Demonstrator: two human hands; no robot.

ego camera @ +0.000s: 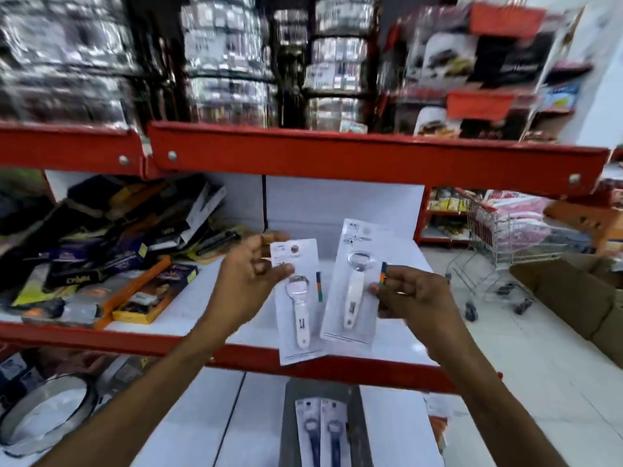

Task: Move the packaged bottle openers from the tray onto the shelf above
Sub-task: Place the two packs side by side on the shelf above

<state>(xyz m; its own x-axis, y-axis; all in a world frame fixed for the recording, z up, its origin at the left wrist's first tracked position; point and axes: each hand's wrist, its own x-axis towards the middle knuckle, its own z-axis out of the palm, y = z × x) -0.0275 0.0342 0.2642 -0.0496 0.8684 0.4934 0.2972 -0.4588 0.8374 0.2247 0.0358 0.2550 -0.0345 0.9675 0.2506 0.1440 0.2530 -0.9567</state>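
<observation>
My left hand (251,267) pinches the top left corner of a white carded bottle opener (300,308) with a white handle. My right hand (409,291) grips the right edge of a second, similar packaged opener (354,284), held slightly higher. Both packs hang in front of the white shelf (337,210) with its red front lip. Below, a grey tray (290,426) on the lower shelf holds two more packs with dark blue handles (322,433).
Dark and orange boxes (111,261) are piled on the left half of the shelf. A round metal tin (43,416) sits lower left. A shopping trolley (499,237) and a cardboard box (573,291) stand on the floor to the right.
</observation>
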